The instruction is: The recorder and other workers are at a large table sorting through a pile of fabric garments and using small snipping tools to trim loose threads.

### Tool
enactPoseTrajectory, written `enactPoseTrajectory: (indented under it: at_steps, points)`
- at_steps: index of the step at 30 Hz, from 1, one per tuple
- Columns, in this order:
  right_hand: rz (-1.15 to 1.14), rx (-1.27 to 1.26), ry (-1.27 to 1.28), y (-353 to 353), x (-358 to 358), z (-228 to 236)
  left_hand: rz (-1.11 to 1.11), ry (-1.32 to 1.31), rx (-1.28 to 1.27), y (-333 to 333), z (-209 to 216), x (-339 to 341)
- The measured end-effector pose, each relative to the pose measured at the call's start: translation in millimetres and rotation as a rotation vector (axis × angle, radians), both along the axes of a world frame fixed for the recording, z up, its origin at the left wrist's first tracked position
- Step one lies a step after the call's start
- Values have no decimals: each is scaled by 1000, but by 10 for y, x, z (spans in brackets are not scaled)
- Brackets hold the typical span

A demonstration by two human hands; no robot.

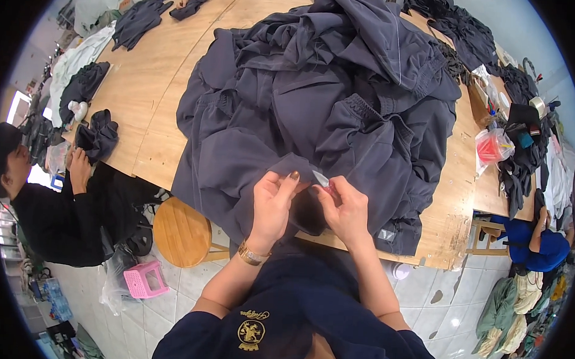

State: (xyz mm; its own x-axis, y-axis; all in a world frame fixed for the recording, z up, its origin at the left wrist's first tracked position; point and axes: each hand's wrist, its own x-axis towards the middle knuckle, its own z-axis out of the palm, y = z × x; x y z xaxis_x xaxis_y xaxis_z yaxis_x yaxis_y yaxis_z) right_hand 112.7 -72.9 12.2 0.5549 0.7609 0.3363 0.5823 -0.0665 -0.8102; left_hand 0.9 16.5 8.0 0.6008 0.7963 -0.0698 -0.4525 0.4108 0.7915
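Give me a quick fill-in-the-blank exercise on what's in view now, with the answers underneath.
1. While the left hand pinches dark fabric and the right hand holds a small pale-tipped item, a gold-coloured band circles the ____ wrist.
2. The low plastic stool on the tiled floor is coloured ____.
3. The co-worker on the person's right wears a top coloured ____.

Missing words: left; pink; blue.

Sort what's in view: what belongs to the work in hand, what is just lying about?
Work in hand:
dark grey fabric in the left hand
small pale-tipped item in the right hand, kind unclear
garment pile

Apparently lying about:
wooden stool
pink plastic stool
red-and-clear plastic bag
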Motion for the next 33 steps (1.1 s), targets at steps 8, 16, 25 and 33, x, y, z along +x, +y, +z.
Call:
enactPoseTrajectory:
  at_steps: [8,16,25,33]
  points:
    - [18,-44,-111,-6,-16,19,-9,27,52,-30,11,-9]
    - [28,-40,-156,19,17,12,-11,83,115,-20,-65,-20]
    - [-23,1,133,8,21,-4,-18,-14,-70,-18,26,5]
    - [16,172,222,79,-17,-57,-3,3,25,-49,-58,12]
